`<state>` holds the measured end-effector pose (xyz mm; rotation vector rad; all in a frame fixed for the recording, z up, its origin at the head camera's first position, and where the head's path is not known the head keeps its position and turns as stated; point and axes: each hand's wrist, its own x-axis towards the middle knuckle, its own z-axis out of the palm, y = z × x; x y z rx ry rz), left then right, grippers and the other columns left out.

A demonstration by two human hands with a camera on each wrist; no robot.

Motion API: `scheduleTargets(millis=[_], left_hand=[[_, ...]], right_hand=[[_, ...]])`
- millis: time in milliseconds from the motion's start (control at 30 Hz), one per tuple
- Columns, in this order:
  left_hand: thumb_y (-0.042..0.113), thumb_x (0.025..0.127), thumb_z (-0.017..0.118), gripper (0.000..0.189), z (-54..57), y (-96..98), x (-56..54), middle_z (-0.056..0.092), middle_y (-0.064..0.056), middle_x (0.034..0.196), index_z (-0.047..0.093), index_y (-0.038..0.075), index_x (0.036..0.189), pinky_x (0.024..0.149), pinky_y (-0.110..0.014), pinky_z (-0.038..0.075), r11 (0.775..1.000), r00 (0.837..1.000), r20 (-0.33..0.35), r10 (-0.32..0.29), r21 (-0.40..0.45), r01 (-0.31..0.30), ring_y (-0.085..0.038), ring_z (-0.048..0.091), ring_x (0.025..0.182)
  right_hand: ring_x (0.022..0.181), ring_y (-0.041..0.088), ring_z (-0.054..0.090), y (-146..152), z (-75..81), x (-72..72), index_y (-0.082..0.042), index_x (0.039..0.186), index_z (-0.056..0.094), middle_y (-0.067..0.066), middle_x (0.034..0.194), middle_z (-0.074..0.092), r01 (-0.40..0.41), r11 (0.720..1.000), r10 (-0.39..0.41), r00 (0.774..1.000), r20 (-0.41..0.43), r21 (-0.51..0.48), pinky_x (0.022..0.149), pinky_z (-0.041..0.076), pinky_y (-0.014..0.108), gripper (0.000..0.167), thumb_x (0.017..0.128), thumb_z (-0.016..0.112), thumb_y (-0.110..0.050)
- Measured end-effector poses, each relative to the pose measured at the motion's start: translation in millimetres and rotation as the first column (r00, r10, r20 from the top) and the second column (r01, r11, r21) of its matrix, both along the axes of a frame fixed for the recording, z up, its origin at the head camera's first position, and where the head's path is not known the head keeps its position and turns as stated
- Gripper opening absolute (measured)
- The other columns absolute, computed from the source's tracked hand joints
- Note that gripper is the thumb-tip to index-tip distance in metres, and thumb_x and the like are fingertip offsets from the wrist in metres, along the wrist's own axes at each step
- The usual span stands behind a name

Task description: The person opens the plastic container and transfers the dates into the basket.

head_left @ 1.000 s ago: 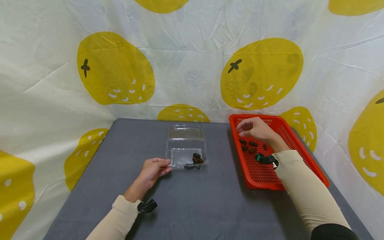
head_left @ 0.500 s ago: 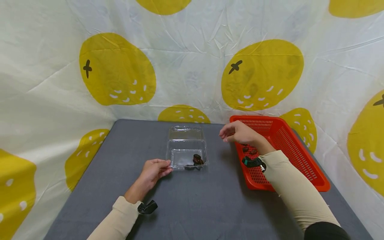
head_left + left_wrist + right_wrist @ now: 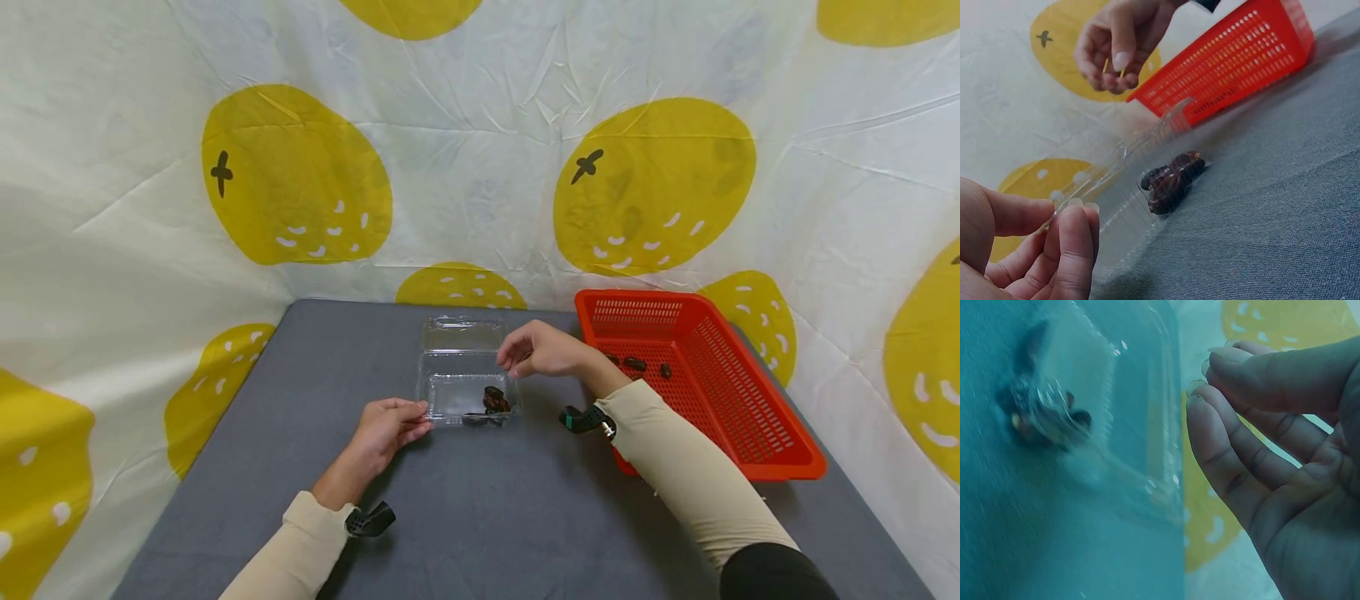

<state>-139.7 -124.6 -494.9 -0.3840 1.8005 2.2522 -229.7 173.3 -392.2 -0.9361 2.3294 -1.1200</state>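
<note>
At the near left corner of a clear plastic clamshell box [image 3: 453,392], my left hand [image 3: 386,429] pinches the rim between thumb and fingers. The box's lid [image 3: 463,335] is folded back behind it. Several dark brown, glossy oval pieces [image 3: 495,400] that look like dates are piled in the box's near right corner. My right hand [image 3: 542,348] hovers just above the box's right edge. In the right wrist view, the right hand's thumb [image 3: 1285,375] is close to its bent fingers, and nothing shows between them.
A red perforated basket [image 3: 750,367] stands to the right, with several similar dark pieces [image 3: 636,364] inside it. The right forearm crosses over its near left side. Behind the grey table [image 3: 337,358] hangs a white cloth [image 3: 472,167] with yellow fruit prints.
My right hand has moved left from above the red basket to the right edge of the plastic box. The left hand keeps its grip on the box's corner.
</note>
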Motion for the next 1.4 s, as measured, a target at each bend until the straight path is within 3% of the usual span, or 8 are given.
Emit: scheduleTargets(millis=[200,400,600,900,1067,1233,1400], left_hand=[[0.004,0.096,0.072,0.019,0.9,-0.9,1.0,0.075,-0.007,0.083,0.068,-0.010,0.109,0.070,-0.025,0.066,1.000,1.000,0.005,0.006,0.005,-0.006,-0.014,0.074,0.069],[0.004,0.096,0.072,0.018,0.4,0.7,-0.1,0.074,-0.006,0.080,0.069,-0.010,0.107,0.069,-0.025,0.066,1.000,1.000,0.005,0.022,0.012,-0.022,-0.013,0.073,0.068],[0.000,0.095,0.071,0.011,-2.0,0.9,-1.6,0.074,-0.005,0.079,0.070,-0.009,0.102,0.069,-0.024,0.066,0.999,1.000,-0.012,0.023,0.040,-0.023,-0.011,0.072,0.067],[-0.001,0.095,0.071,0.008,-0.7,0.3,-2.4,0.074,-0.007,0.079,0.071,-0.008,0.098,0.068,-0.024,0.065,0.999,1.000,-0.014,0.022,0.041,-0.021,-0.011,0.072,0.067],[0.000,0.095,0.071,0.004,-1.2,0.5,-1.3,0.074,-0.006,0.077,0.072,-0.003,0.092,0.068,-0.024,0.065,0.999,1.000,-0.009,0.016,0.048,-0.016,-0.012,0.073,0.066],[0.000,0.095,0.072,0.003,0.0,0.7,-1.8,0.075,-0.006,0.079,0.072,-0.002,0.092,0.067,-0.024,0.065,0.999,1.000,-0.008,0.029,0.040,-0.028,-0.012,0.073,0.065],[0.000,0.095,0.071,0.007,1.0,0.2,-2.4,0.075,-0.006,0.078,0.072,0.000,0.088,0.067,-0.023,0.065,0.999,1.000,-0.007,0.022,0.046,-0.021,-0.011,0.073,0.065]], right_hand=[[0.079,0.013,0.067,-28.9,-19.6,-1.2,0.002,0.103,0.075,0.015,0.092,0.073,-0.045,0.998,0.044,0.998,0.045,0.031,0.075,0.062,0.026,0.020,0.085,0.073,0.011],[0.075,0.010,0.067,-49.1,-42.0,-4.6,0.009,0.107,0.074,0.022,0.094,0.075,-0.122,0.988,0.112,0.989,0.101,0.098,0.070,0.060,0.023,0.026,0.082,0.075,0.013],[0.080,0.014,0.070,-59.7,-57.2,-9.6,0.004,0.106,0.076,0.018,0.094,0.077,-0.156,0.970,0.139,0.985,0.103,0.185,0.071,0.060,0.022,0.029,0.079,0.072,0.015],[0.075,0.008,0.061,-74.9,-61.2,-11.2,-0.002,0.102,0.077,0.002,0.083,0.070,-0.169,0.931,0.140,0.984,0.109,0.323,0.064,0.052,0.019,0.040,0.072,0.060,0.019],[0.071,0.007,0.057,-78.8,-61.6,-10.3,-0.004,0.091,0.076,-0.004,0.076,0.065,-0.179,0.909,0.155,0.983,0.094,0.376,0.062,0.049,0.018,0.036,0.070,0.059,0.020],[0.073,0.010,0.059,-79.9,-59.8,-11.2,-0.005,0.091,0.077,-0.002,0.077,0.066,-0.170,0.915,0.156,0.985,0.067,0.367,0.064,0.050,0.019,0.034,0.072,0.061,0.018],[0.075,0.008,0.061,-77.8,-58.2,-13.2,-0.004,0.092,0.077,0.000,0.080,0.068,-0.155,0.924,0.153,0.988,0.035,0.349,0.068,0.052,0.018,0.027,0.074,0.071,0.015]])
